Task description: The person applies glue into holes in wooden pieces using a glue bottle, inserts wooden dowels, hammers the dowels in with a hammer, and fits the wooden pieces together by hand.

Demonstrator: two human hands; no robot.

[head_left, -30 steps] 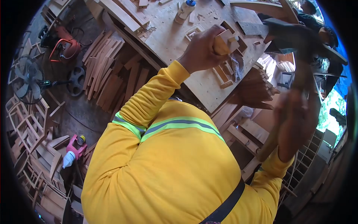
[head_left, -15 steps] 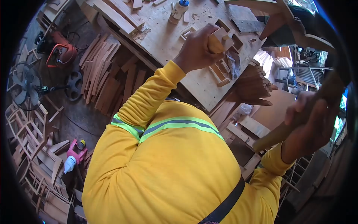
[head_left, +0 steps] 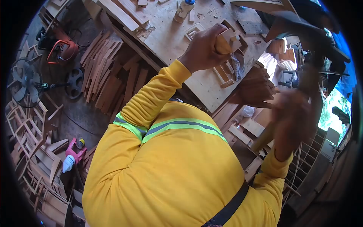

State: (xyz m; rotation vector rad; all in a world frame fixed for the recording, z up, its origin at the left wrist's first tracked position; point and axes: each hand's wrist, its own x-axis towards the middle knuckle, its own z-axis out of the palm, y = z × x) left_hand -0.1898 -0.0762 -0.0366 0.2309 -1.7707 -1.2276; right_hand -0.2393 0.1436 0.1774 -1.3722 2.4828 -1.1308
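Over the workbench (head_left: 206, 89), my left hand (head_left: 202, 49) is closed around a wooden block (head_left: 231, 40) with a small pale peg standing out of its end face. Most of the block is hidden by my fingers. My right hand (head_left: 291, 117) is raised off to the right, smeared by motion, with its fingers wrapped round a wooden handle (head_left: 262, 142). It looks like a hammer; its head is too blurred to make out. Near the left hand on the bench lie a slotted wooden piece (head_left: 223, 75) and a crumpled clear plastic bag (head_left: 238, 66).
A bottle with a blue cap (head_left: 184, 10) stands at the bench's back. Stacked wood strips (head_left: 100, 64) lean below its left side, and more planks (head_left: 253, 89) stick out at the right. On the floor are a fan (head_left: 26, 81), a red machine (head_left: 64, 51) and wooden frames (head_left: 28, 125).
My right hand has swung left and slightly up with the hammer, closer to the bench. My left hand still grips the block in nearly the same place, and the view has shifted slightly.
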